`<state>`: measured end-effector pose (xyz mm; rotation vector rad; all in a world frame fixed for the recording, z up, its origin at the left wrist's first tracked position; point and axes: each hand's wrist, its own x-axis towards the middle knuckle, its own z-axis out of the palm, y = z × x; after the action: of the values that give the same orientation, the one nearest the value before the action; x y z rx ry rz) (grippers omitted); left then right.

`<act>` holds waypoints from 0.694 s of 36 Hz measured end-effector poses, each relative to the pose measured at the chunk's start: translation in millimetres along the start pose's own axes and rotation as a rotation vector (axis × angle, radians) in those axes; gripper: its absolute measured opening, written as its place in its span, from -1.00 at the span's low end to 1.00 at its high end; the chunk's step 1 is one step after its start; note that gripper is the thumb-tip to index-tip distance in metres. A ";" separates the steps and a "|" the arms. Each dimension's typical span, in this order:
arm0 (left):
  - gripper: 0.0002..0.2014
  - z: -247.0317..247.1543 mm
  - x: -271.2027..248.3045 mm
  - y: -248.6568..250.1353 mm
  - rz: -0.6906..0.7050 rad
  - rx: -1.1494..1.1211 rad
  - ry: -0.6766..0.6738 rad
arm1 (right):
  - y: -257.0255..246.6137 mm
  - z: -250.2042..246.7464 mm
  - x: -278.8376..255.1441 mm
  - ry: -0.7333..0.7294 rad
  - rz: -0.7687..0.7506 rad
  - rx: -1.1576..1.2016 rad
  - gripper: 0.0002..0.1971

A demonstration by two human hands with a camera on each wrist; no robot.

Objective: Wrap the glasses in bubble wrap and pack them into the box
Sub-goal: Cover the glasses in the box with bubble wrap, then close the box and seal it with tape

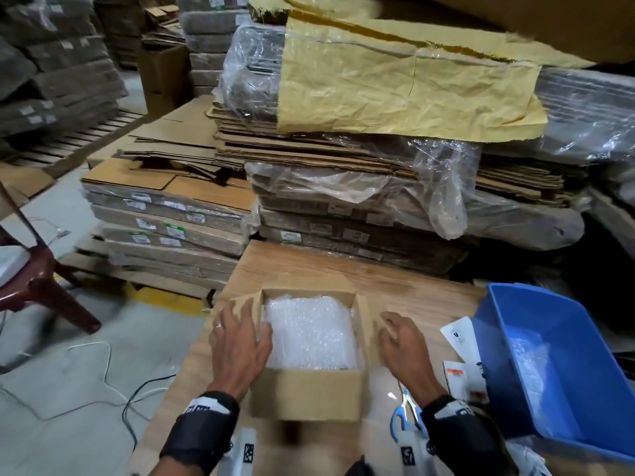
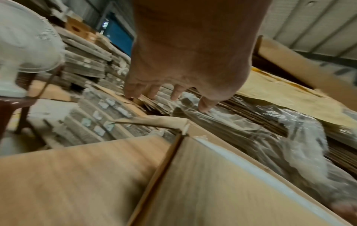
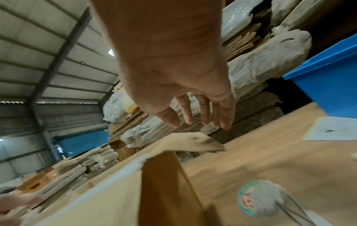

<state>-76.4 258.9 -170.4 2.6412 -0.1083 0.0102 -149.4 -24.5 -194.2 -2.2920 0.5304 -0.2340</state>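
Glasses unseen; bubble wrap (image 1: 311, 333) fills box (image 1: 305, 393).

Head cam: looks fwd and down from above the bench (image 1: 309, 266), taking in both hands, the open box (image 1: 305, 393) and cardboard stacks (image 1: 343, 156) behind. L wrist cam: very close, looks along the left hand (image 2: 185, 61) at the box's left wall. R wrist cam: same, along the right hand (image 3: 173, 73) at its right wall. All three share box and stacks.
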 end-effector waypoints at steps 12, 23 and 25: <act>-0.35 -12.2 -22.8 -38.2 -0.309 -0.696 0.093 | 16.6 -15.2 -8.7 -0.018 0.248 0.347 -0.57; -0.25 -22.6 -37.7 -23.5 0.076 -0.815 0.091 | -14.3 -24.1 -23.2 -0.250 -0.182 0.372 -0.38; -0.27 -16.9 -40.8 -25.9 0.153 -0.764 -0.031 | -12.6 -22.3 -25.7 -0.355 -0.282 0.249 -0.37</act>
<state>-114.8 292.7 -169.0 1.8660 -0.2658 -0.0180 -175.8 -19.6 -169.8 -2.0933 -0.0048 -0.0229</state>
